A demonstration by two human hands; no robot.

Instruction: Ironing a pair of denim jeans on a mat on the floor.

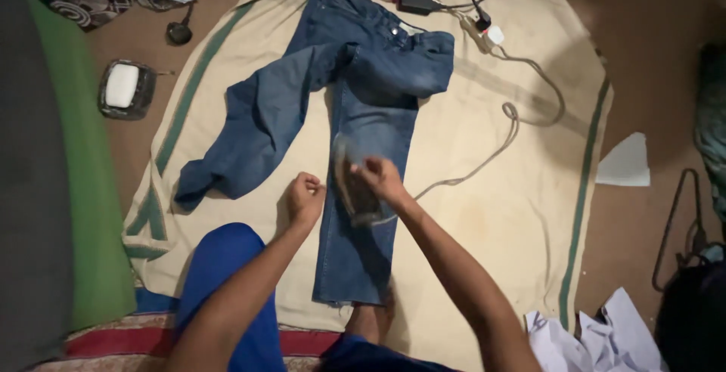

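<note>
Head view: right hand [380, 178] grips iron [354, 183] mid-leg on jeans [363, 115]; left hand [304, 198] fisted, empty, on blanket [484, 213]. Other leg lies crumpled, unpressed.

Dim, warm indoor light falls unevenly on a cream blanket [484, 190], brightest near its middle and far edge. The picture's corners sink into dark shadow. The right hand [380, 179] and the iron [354, 183] it grips are smeared by motion blur. Detail is soft and slightly grainy throughout.
</note>
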